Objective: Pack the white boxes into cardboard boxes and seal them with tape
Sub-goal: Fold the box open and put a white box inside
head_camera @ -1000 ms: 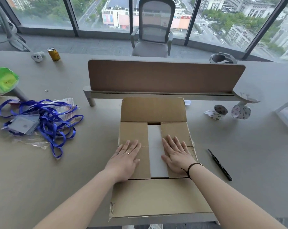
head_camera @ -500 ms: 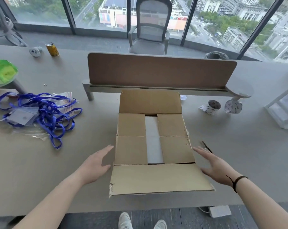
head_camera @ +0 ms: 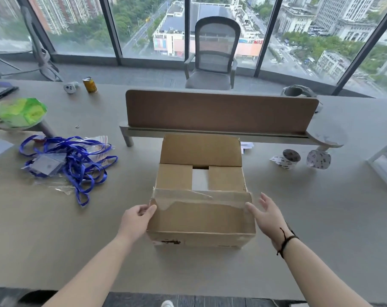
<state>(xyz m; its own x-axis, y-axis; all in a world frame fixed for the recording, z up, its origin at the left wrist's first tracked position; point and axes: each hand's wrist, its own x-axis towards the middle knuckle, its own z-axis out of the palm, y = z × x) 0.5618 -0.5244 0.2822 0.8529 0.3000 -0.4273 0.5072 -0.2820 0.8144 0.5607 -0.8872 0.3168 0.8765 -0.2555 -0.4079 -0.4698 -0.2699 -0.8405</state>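
Cardboard box: brown, corrugated, standing on the grey table near its front edge. Two side flaps folded flat inward, a gap left between them. Far flap standing upright, tilted slightly back. Near flap raised and leaning inward over the opening, with a strip of clear old tape along its free edge, partly torn. Dark printed mark low on the front wall.

White box: inside the cardboard box, only a narrow white strip of its top showing in the gap between the side flaps.

Tape rolls: two, white with dark print, lying on the table to the right of the box, well apart from it; left roll with a loose end trailing.
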